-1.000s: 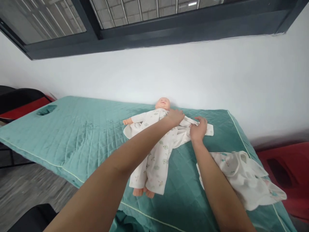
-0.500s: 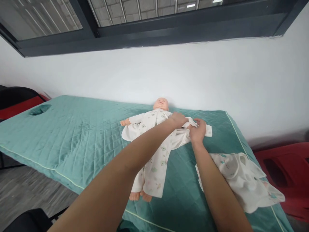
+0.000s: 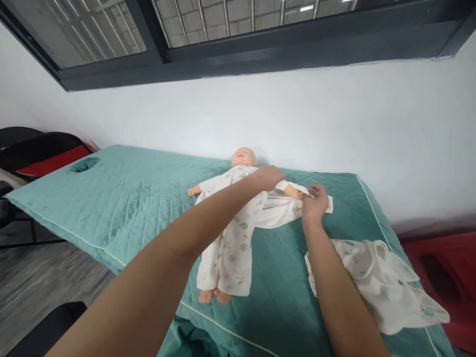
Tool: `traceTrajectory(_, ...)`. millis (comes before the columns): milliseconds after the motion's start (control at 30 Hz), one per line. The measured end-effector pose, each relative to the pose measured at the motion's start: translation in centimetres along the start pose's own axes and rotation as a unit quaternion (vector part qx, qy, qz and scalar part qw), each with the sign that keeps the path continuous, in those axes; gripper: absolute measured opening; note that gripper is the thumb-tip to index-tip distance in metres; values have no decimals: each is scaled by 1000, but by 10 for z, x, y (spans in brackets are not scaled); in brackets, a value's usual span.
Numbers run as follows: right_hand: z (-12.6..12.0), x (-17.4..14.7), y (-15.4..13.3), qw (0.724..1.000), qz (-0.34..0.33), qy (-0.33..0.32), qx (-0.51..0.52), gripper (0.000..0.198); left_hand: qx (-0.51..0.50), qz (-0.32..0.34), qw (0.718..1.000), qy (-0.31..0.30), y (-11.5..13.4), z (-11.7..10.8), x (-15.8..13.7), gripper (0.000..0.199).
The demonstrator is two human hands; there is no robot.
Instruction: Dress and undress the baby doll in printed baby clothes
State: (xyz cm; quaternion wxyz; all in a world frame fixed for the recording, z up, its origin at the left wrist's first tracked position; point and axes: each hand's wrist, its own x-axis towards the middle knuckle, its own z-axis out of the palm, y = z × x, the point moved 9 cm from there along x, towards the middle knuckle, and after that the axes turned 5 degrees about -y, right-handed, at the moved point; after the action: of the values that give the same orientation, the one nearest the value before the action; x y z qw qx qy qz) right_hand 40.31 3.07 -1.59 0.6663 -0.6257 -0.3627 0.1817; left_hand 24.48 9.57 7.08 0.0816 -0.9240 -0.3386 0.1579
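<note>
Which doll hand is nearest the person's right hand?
Doll hand at picture right, beside the person's right hand; the other doll hand lies at picture left.

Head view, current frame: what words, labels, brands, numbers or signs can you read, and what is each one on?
None: no text can be read.
The doll's outfit has small printed motifs, too small to tell whether lettering is among them.
The loose garment has a coloured print, likewise too small to make out.
</note>
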Motion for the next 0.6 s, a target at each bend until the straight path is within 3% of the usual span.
traceTrajectory(267,-4,4,2,999,-16,5,33,36,-38,19,999,24,15,21,12,33)
traceTrajectory(400,-6,-2,-20,995,-91,10,-33,34,-59,10,998,15,21,22,12,36)
traceTrajectory(500,1,-13,-48,977,-190,-18,-96,33,-83,-25,996,29,19,12,-8,33)
traceTrajectory(600,13,-26,-60,966,-223,-73,-110,27,-160,-82,977,115,0,1,-58,28)
